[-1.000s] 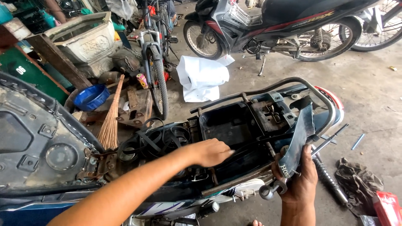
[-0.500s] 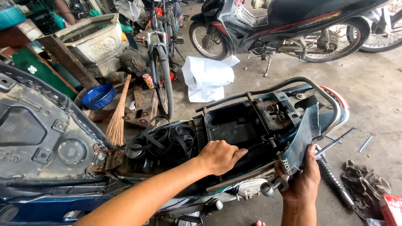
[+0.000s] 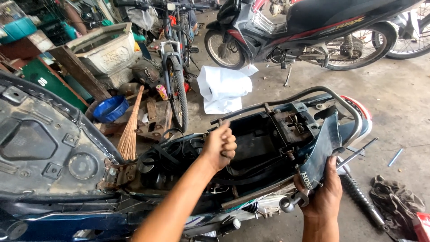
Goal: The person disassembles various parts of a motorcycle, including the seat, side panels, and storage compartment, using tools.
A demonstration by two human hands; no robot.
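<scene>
We are at the scooter [image 3: 251, 148] with its seat [image 3: 45, 148] flipped up and the underseat bay open. Our left hand [image 3: 219, 145] hovers over the bay curled into a loose fist, thumb up; we cannot tell whether anything is inside it. Our right hand [image 3: 320, 190] grips the dark side panel [image 3: 322, 145] by its lower edge, fingers closed round it, at the rear right of the frame just under the grab rail [image 3: 304, 96].

To free the panel cleanly, we judge it best to keep the right hand low and steady, ease the panel outward along its tabs rather than twisting it, and let the left hand work from inside the bay while staying off the wiring and hoses there. The shock [image 3: 358, 197] and rag [image 3: 396, 201] on the floor lie near our right wrist, so we should mind the footing.

Half a second ago the left hand lay flat and palm down inside the bay; now it has lifted and closed. The right hand has kept its grip on the panel
</scene>
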